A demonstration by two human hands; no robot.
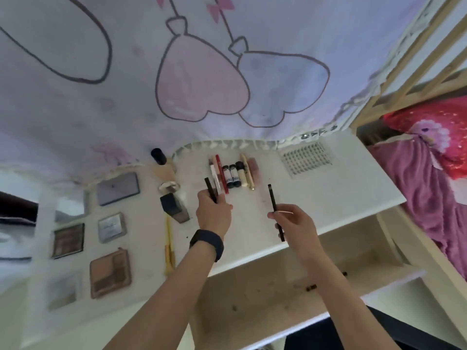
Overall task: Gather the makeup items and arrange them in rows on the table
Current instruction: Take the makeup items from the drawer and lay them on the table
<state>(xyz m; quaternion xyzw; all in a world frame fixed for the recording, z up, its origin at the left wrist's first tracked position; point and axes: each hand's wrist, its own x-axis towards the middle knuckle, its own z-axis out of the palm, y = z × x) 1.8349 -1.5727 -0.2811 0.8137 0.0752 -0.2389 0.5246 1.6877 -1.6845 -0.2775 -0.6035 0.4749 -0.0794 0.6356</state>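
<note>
White tabletop (328, 188), cartoon curtain (202, 84) behind. Left: palettes (68, 240) laid in rows. Left hand (214, 213) pinches a black pencil (210, 189) at the near left end of the stick-and-tube row (233, 174), centre far. Right hand (295, 223) pinches a black liner (273, 198), right of that row. Likely step: extending the row. Next: lay both parallel, ends aligned. Tube labels too blurred to read.

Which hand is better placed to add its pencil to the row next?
Probably left: the left hand holds its black pencil beside the row of sticks, while the right hand is farther away.
</note>
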